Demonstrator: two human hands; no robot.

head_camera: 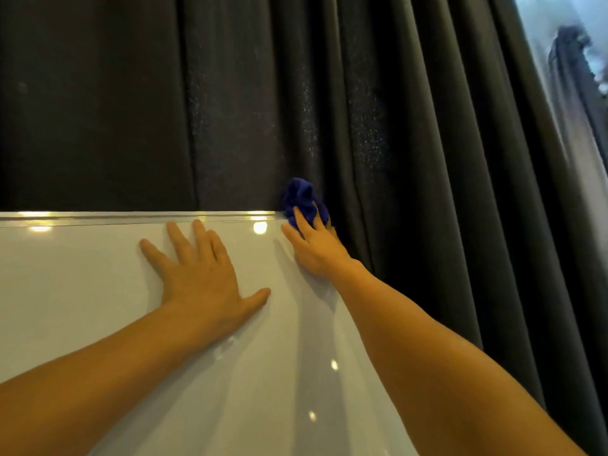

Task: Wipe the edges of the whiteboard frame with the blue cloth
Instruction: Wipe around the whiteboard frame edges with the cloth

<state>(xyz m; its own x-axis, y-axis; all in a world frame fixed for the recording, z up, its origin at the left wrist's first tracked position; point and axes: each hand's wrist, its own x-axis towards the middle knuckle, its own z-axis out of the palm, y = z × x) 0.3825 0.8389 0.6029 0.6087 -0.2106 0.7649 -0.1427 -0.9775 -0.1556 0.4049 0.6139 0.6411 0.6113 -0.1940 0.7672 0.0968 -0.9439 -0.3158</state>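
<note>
The whiteboard [82, 291] fills the lower left, glossy white, with a silver frame [131, 217] along its top edge. My right hand [316, 245] presses the bunched blue cloth [301, 197] onto the top right corner of the frame. Part of the cloth sticks up above my fingers against the curtain. My left hand [200, 271] lies flat on the board's surface just below the top frame, fingers spread, holding nothing. The right side edge of the frame is hidden under my right forearm.
A dark grey pleated curtain [411, 126] hangs right behind and beside the board. At the far right a strip of bright window [566, 77] shows past the curtain's edge. Ceiling lights glint on the board.
</note>
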